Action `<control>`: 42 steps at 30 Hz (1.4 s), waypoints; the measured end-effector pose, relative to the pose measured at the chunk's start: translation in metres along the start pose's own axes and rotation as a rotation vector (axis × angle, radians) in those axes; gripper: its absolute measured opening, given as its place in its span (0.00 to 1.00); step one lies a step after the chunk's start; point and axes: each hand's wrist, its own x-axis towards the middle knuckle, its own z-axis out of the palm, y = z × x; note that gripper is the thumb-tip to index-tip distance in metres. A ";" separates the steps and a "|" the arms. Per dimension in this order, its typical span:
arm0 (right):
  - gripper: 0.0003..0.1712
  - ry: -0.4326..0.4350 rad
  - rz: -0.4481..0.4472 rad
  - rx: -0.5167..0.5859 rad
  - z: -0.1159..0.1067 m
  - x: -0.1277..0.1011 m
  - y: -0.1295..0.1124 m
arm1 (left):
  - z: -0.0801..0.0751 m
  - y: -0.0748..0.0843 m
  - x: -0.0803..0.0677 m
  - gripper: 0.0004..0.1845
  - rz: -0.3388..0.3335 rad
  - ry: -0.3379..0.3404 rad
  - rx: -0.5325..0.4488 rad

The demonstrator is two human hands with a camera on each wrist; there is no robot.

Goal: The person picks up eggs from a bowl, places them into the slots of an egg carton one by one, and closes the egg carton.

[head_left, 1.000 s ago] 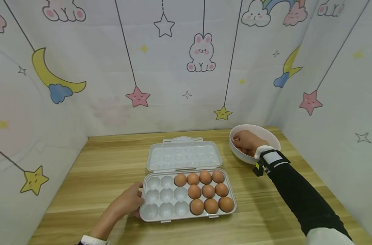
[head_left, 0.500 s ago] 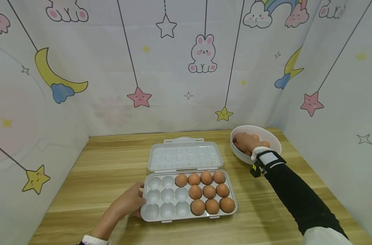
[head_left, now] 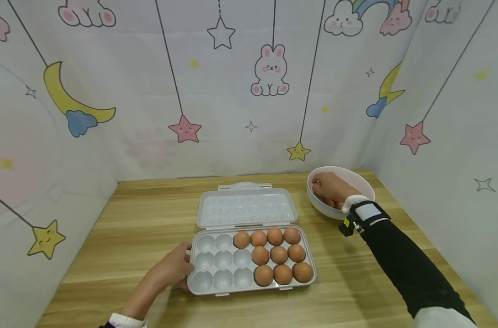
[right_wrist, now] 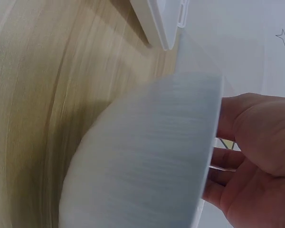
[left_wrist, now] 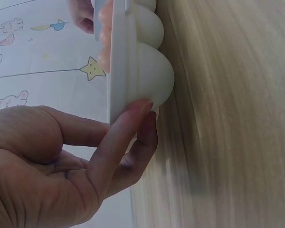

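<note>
Left hand (head_left: 172, 269) rests against the left end of the egg tray (head_left: 216, 273); the left wrist view shows its fingers (left_wrist: 128, 128) nearly straight, tips pressed on the tray's rim and underside, steadying it and not gripping. The tray lies on the wooden table (head_left: 121, 218), lid (head_left: 246, 207) folded flat behind it. Ten brown eggs (head_left: 278, 255) fill the right-hand cups: four in the far row, three in the middle, three in the near; the eight cups at the left are bare. Further back and to the right, the right hand (head_left: 332, 189) is down inside the white bowl (head_left: 365, 187), which stands apart from the tray near the back corner. Orange egg shapes show under the hand, but whether the fingers have closed on one I cannot tell; the right wrist view is blurred and shows only the bowl wall (right_wrist: 147, 161) and part of the palm. Judged step: picking an egg from the bowl. The next move calls for a secure, gentle hold, a lift over the rim, then a carry to a bare cup beside the filled ones.
</note>
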 end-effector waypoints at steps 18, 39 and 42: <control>0.26 0.173 -0.163 0.013 -0.028 -0.028 -0.015 | 0.001 -0.001 0.001 0.27 -0.012 0.002 0.006; 0.20 0.447 -0.511 -0.050 -0.066 -0.112 -0.082 | 0.002 0.002 0.002 0.27 -0.005 -0.001 0.003; 0.19 0.467 -0.578 -0.094 -0.065 -0.128 -0.098 | 0.002 0.002 0.002 0.27 -0.011 -0.008 0.009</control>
